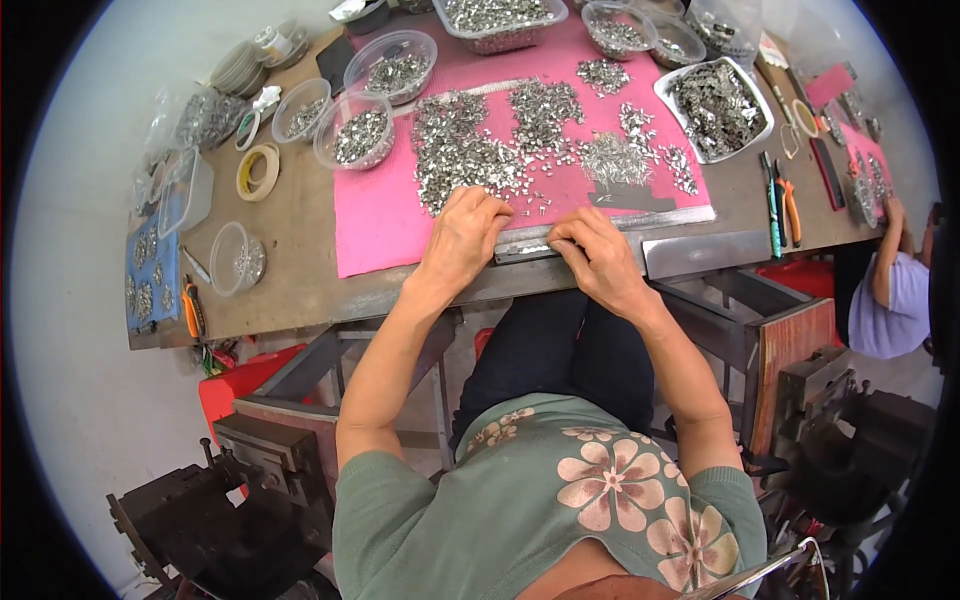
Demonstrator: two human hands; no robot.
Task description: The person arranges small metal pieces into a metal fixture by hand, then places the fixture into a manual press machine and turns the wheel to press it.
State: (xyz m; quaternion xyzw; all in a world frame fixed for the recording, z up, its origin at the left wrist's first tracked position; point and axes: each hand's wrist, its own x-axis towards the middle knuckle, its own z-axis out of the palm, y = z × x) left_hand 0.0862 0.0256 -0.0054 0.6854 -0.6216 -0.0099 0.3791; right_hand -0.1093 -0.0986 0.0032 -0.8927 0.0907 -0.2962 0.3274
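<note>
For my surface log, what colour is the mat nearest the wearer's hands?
The mat is pink, seen best in the head view.

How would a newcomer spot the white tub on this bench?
Find the pink mat, then go beyond the right hand to the mat's right edge. The white tub sits there, up and left of the orange-handled pliers on that side. It is squarish, opaque and heaped with dark metal bits; the neighbouring bowls are round and clear.

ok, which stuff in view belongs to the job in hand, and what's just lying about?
Likely the job:
slim bar by the right hand
metal bits by the left hand
pink mat

Apparently lying about:
tape roll
orange pliers, table's left end
teal-handled tool
</note>
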